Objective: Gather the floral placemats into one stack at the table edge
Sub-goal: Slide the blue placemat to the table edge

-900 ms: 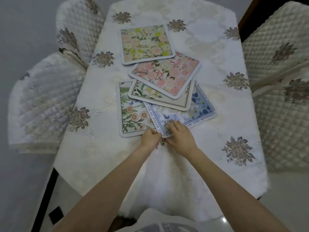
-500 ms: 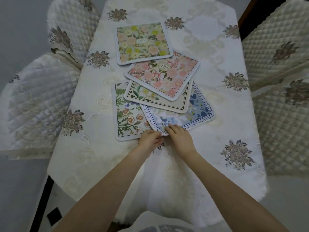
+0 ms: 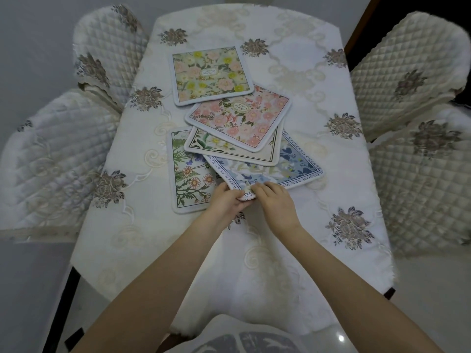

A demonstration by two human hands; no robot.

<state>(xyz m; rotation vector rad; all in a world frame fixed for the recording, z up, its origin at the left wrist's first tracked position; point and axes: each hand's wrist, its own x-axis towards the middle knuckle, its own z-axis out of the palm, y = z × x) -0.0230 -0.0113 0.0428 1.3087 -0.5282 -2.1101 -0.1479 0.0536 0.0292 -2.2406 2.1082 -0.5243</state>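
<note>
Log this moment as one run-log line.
stage: gathering | both hands: left hand and right hand pinch near corner of blue placemat | stack: not yet formed

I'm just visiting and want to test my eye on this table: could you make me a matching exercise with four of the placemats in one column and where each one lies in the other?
Placemats:
1. yellow-flower placemat
2. pink-flower placemat
3. daisy placemat
4. blue placemat

Places:
A. near corner held by both hands
B. farthest from the person
C. leftmost, partly under the others
D. on top of the cream placemat

Pairs: 1-B, 2-D, 3-C, 4-A. The left hand and the right hand grip the blue one's corner.
</note>
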